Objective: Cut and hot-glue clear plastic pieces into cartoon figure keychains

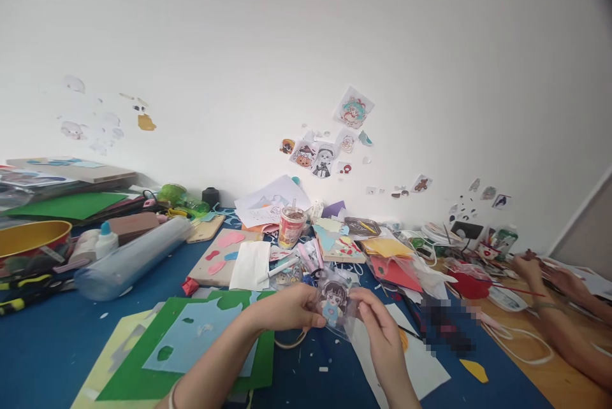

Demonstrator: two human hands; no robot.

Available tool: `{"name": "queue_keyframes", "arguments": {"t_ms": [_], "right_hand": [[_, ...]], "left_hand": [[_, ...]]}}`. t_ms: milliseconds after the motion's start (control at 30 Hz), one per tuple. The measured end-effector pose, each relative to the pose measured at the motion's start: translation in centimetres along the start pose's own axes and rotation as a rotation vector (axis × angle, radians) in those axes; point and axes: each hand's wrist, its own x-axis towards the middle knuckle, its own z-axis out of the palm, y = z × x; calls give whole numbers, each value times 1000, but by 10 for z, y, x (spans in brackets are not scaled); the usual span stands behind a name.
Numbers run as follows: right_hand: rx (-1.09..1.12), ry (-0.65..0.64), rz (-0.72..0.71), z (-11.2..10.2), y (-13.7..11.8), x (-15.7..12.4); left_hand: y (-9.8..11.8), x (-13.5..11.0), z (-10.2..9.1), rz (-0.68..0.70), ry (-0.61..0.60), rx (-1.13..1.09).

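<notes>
Between my two hands is a clear plastic sleeve holding a cartoon doll cutout (332, 304), a dark-haired figure in a blue outfit. Its left edge is pinched by my left hand (301, 308), thumb in front. My right hand (377, 323) grips the right edge between thumb and fingers. Partly hidden below my left hand lies a roll of tape (291, 340). Under my left forearm are a light blue felt sheet (191, 339) with cut holes and a green sheet (129, 371). A white paper (421, 364) lies beneath my right hand.
A lidded drink cup (291, 227), boards and papers crowd the back. At left are a rolled clear plastic sheet (134, 259), a glue bottle (106, 240) and a yellow-rimmed bowl (36, 240). Another person's hands (530, 269) are at the right. Stickers (354, 108) cover parts of the wall.
</notes>
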Motion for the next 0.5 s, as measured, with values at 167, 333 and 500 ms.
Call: {"name": "queue_keyframes", "arguments": {"t_ms": [167, 333, 500], "right_hand": [[4, -5, 61, 4, -7, 8], [-13, -5, 108, 11, -8, 12], [191, 10, 235, 14, -3, 13]], "left_hand": [[3, 0, 1, -24, -61, 53], [1, 1, 3, -40, -45, 47], [1, 1, 3, -18, -46, 10]]}}
